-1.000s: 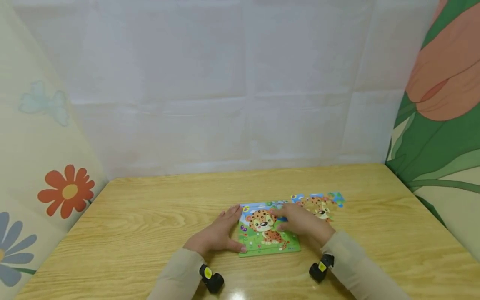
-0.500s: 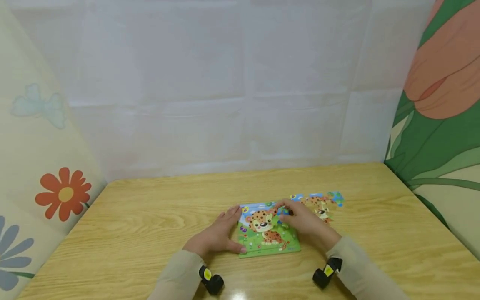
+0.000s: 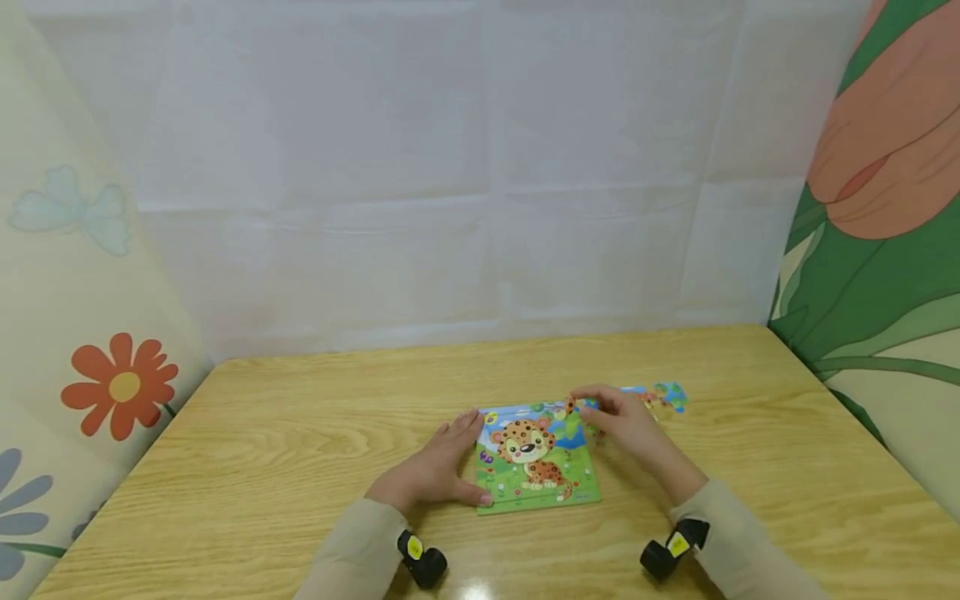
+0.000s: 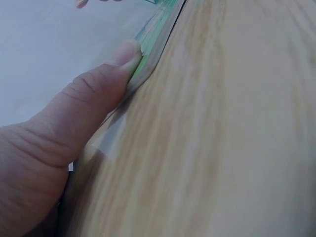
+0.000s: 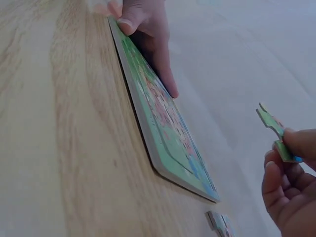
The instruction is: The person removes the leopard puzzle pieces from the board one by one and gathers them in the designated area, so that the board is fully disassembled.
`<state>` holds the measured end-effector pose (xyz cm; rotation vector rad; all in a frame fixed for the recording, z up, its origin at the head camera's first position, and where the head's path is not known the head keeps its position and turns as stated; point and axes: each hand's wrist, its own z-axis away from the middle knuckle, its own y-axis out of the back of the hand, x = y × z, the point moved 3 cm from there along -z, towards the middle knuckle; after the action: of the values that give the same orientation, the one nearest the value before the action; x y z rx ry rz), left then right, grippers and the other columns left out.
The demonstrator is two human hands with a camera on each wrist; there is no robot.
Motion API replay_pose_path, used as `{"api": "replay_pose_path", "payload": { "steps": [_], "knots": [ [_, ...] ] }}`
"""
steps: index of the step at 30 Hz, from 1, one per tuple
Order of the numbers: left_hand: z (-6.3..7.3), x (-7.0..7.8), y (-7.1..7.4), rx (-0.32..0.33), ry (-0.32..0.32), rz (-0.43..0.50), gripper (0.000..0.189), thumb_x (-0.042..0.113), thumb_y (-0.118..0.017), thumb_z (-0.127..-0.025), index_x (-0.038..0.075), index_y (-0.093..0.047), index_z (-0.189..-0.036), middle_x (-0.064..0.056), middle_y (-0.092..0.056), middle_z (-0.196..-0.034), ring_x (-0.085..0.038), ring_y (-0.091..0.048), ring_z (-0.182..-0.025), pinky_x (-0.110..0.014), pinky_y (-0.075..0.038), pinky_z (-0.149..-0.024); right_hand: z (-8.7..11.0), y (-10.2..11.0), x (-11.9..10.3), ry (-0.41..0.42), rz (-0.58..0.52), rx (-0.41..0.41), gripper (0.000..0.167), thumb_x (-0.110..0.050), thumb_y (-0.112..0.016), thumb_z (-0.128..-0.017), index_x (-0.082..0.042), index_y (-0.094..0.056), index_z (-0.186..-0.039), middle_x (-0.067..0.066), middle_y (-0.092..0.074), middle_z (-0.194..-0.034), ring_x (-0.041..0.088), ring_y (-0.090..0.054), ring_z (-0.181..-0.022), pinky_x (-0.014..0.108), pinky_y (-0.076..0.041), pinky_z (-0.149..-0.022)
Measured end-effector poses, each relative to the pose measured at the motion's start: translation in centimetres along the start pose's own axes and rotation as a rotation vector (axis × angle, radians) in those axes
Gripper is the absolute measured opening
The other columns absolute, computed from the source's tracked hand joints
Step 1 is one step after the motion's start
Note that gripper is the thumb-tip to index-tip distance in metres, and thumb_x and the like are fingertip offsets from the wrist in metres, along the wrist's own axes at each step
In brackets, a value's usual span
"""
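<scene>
A flat picture puzzle board [image 3: 517,483] with a spotted leopard cub on green and blue lies on the table. My left hand [image 3: 427,471] rests along its left side, the straight thumb [image 4: 101,91] pressing the near left corner and the fingers by the far left corner. Beyond the board's right edge, my right hand [image 3: 626,429] pinches a small jigsaw piece [image 5: 271,123] between thumb and fingers, raised above the table. Orange spots show on that piece in the head view; its edge looks green in the right wrist view.
Several joined jigsaw pieces [image 3: 671,396] lie right of the board, partly hidden behind my right hand. Loose piece edges [image 5: 220,223] show near the board's corner in the right wrist view. A pale cloth [image 3: 375,250] hangs behind the wooden table [image 3: 300,433].
My right hand has drawn back from the board's upper right part to the right, lifting the jigsaw piece with it. The left hand and the board have stayed put.
</scene>
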<state>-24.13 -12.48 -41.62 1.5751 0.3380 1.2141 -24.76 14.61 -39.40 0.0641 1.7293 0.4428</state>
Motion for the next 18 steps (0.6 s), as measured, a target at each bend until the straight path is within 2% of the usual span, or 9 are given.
{"api": "replay_pose_path", "payload": {
  "steps": [4,8,18],
  "knots": [
    [0.0,0.0,-0.1,0.002,-0.003,-0.001,0.114,0.046,-0.079,-0.066,-0.002,-0.013,-0.147,-0.016,-0.007,-0.155,-0.029,-0.005,-0.143,-0.046,-0.003,-0.116,0.3,0.9,0.2,-0.018,-0.047,0.075,0.037,-0.010,-0.060,-0.090,0.003,-0.052,-0.123,0.003,-0.046,-0.075,0.012,-0.047,-0.061,0.027,-0.048,-0.054],
    [0.0,-0.1,-0.1,0.002,0.000,0.005,0.114,0.046,-0.079,-0.065,-0.001,-0.013,-0.147,-0.016,-0.006,-0.155,-0.029,-0.004,-0.143,-0.046,-0.003,-0.116,0.5,1.9,0.6,-0.046,-0.087,0.139,0.037,-0.009,-0.062,-0.088,0.006,-0.049,-0.120,-0.001,-0.050,-0.071,0.010,-0.048,-0.061,0.026,-0.048,-0.056],
    [0.2,-0.1,-0.1,0.001,0.006,0.000,0.115,0.047,-0.079,-0.065,0.000,-0.013,-0.147,-0.014,-0.005,-0.155,-0.028,-0.004,-0.143,-0.045,-0.003,-0.116,1.4,3.9,1.2,-0.081,-0.073,0.228,0.040,-0.014,-0.060,-0.090,0.006,-0.048,-0.123,-0.008,-0.058,-0.076,0.013,-0.056,-0.069,0.027,-0.052,-0.061]
  ]
}}
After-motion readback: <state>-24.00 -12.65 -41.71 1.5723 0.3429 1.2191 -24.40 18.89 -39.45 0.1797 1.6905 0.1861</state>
